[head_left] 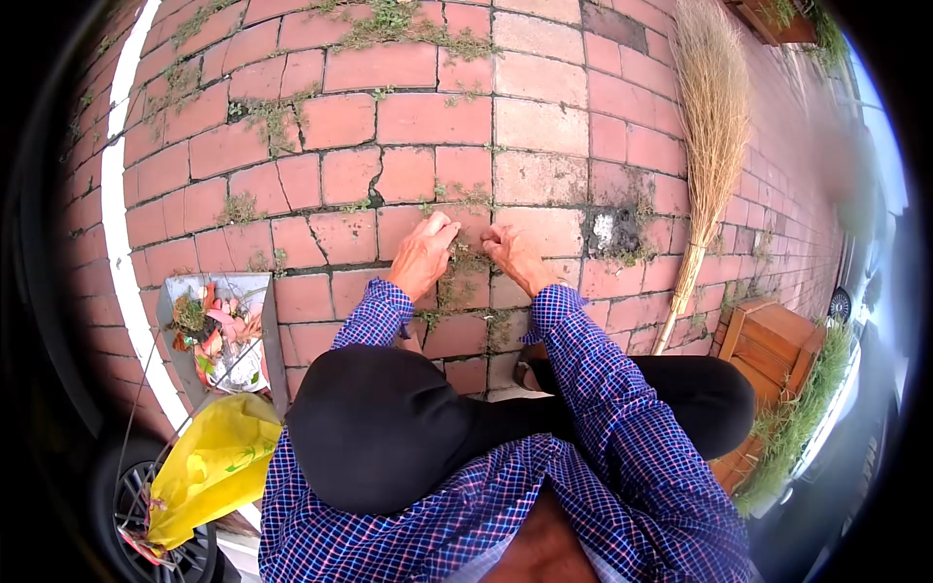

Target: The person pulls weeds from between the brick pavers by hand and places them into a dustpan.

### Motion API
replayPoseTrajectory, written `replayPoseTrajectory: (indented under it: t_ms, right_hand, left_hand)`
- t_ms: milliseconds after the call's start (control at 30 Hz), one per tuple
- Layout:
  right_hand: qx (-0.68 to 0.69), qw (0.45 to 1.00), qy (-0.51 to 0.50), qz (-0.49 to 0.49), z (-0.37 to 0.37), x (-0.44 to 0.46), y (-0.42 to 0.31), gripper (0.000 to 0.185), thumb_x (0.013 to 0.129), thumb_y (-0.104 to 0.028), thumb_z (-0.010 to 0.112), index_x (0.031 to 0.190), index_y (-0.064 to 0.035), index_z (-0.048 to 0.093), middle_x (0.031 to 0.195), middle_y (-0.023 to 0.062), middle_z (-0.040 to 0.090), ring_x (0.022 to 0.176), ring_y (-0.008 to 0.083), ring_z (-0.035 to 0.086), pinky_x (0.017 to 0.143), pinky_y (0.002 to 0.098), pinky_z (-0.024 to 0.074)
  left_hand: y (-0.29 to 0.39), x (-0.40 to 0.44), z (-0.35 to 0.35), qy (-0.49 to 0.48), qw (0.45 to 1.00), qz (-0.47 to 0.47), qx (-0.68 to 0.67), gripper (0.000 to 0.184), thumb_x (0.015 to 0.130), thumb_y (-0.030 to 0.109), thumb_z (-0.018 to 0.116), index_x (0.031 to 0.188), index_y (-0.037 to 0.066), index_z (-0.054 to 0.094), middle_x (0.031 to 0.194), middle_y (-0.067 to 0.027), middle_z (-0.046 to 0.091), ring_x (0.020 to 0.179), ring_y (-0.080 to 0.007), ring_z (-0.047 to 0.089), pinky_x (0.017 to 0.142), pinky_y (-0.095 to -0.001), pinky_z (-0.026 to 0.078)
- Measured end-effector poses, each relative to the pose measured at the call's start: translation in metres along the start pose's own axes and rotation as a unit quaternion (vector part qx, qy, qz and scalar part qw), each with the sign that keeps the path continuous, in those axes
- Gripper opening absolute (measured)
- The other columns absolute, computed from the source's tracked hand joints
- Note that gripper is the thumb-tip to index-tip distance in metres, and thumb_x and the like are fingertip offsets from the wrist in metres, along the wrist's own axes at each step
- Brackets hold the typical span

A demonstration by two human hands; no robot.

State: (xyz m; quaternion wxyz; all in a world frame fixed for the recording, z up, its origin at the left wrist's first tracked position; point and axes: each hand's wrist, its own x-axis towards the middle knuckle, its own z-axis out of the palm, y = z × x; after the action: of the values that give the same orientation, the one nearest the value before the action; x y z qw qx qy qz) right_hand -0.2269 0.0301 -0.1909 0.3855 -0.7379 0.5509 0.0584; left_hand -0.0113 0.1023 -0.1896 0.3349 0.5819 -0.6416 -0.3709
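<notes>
Low over the red brick paving, my left hand [425, 255] is closed, its thumb and fingers pinched together near a mortar joint. Just to its right, my right hand [515, 257] is also closed, fingertips curled toward the left hand. Small green weeds [468, 260] grow from the joints between and below the two hands. Whatever sits in either pinch is too small to make out. A few more sprigs [474, 196] stand just beyond the fingertips.
A dustpan [275, 335] with leaves and plant debris lies at left, by a yellow bag [214, 462] and a wheel [160, 525]. A straw broom [714, 126] lies at right, near a wooden planter [768, 340]. A white line [115, 204] runs along the left.
</notes>
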Motion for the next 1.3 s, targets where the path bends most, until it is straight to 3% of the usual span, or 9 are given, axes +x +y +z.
replayPoseTrajectory:
  t_ms: [300,567,633,667,700,733,833,1033,1300]
  right_hand:
    - [-0.056,0.995,0.074,-0.022,0.045,-0.047,-0.019,0.025,0.083,-0.011,0.07,0.103,-0.0043,0.057,0.1,0.0219,0.065,0.087,0.0443,0.066,0.076,0.0536,0.0532]
    - [0.077,0.986,0.024,0.144,0.062,-0.038,-0.024,0.025,0.086,-0.018,0.068,0.101,0.0008,0.063,0.089,0.0236,0.069,0.081,0.0417,0.068,0.074,0.0494,0.0559]
    - [0.117,0.973,-0.01,0.201,0.061,-0.033,-0.028,0.027,0.088,-0.021,0.067,0.101,0.0026,0.066,0.086,0.0221,0.07,0.076,0.0379,0.07,0.069,0.0459,0.0582]
    - [0.285,0.919,0.009,0.272,0.061,-0.033,-0.029,0.03,0.091,-0.024,0.065,0.101,0.004,0.067,0.084,0.019,0.07,0.072,0.0317,0.07,0.063,0.0412,0.059]
    - [0.443,0.832,0.028,0.333,0.061,-0.032,-0.031,0.034,0.094,-0.028,0.064,0.1,0.0055,0.068,0.082,0.016,0.07,0.067,0.0255,0.07,0.057,0.0365,0.0597]
    - [0.464,0.816,0.039,0.341,0.061,-0.031,-0.031,0.041,0.097,-0.035,0.063,0.097,0.0062,0.067,0.079,0.0108,0.068,0.062,0.0168,0.066,0.048,0.0299,0.0575]
    - [0.458,0.816,0.014,0.352,0.054,-0.03,-0.03,0.043,0.096,-0.036,0.066,0.093,0.0072,0.067,0.077,0.013,0.068,0.059,0.0192,0.066,0.046,0.0313,0.0576]
    - [0.319,0.88,-0.013,0.35,0.052,-0.016,-0.038,0.036,0.092,-0.028,0.073,0.086,0.0076,0.069,0.071,0.0123,0.067,0.057,0.0186,0.065,0.042,0.0323,0.056]
    - [0.367,0.87,-0.059,0.325,0.053,-0.015,-0.029,0.026,0.093,-0.019,0.069,0.087,0.0062,0.067,0.07,0.0071,0.063,0.053,0.0153,0.059,0.042,0.0286,0.0534]
  left_hand:
    - [-0.004,-0.026,0.036,-0.076,0.99,-0.059,0.108,0.014,0.092,0.005,0.06,0.104,-0.001,0.056,0.105,-0.0209,0.055,0.1,-0.0406,0.061,0.083,-0.0491,0.052]
    - [-0.004,-0.043,0.042,-0.064,0.982,-0.177,0.014,0.023,0.087,0.008,0.069,0.106,-0.003,0.061,0.106,-0.0252,0.059,0.097,-0.0475,0.063,0.08,-0.0487,0.053]
    - [-0.013,-0.046,0.053,-0.006,0.987,-0.151,-0.047,0.02,0.088,0.008,0.069,0.102,-0.006,0.065,0.099,-0.0221,0.063,0.084,-0.0379,0.068,0.072,-0.0429,0.056]
    - [-0.017,-0.049,0.058,-0.004,0.987,-0.151,-0.047,0.02,0.088,0.008,0.069,0.102,-0.006,0.065,0.099,-0.0221,0.063,0.084,-0.0379,0.068,0.072,-0.0429,0.056]
    - [-0.016,-0.049,0.06,-0.024,0.961,-0.232,-0.148,0.019,0.09,0.008,0.068,0.1,-0.007,0.065,0.094,-0.0179,0.064,0.077,-0.0301,0.068,0.068,-0.0386,0.056]
    - [-0.015,-0.049,0.06,-0.044,0.918,-0.308,-0.246,0.018,0.091,0.009,0.067,0.098,-0.008,0.066,0.089,-0.0138,0.065,0.07,-0.0222,0.068,0.063,-0.0344,0.056]
    - [-0.014,-0.051,0.06,-0.053,0.882,-0.327,-0.335,0.019,0.095,0.012,0.064,0.098,-0.007,0.067,0.085,-0.0067,0.066,0.064,-0.0118,0.065,0.059,-0.0292,0.055]
    - [-0.012,-0.061,0.052,-0.105,0.849,-0.344,-0.388,0.02,0.098,0.014,0.061,0.095,-0.005,0.067,0.089,-0.0073,0.071,0.072,-0.0141,0.069,0.064,-0.0285,0.057]
    - [-0.009,-0.073,0.054,-0.077,0.86,-0.291,-0.412,0.022,0.098,0.013,0.06,0.088,-0.006,0.061,0.091,-0.0076,0.063,0.078,-0.0156,0.067,0.067,-0.029,0.056]
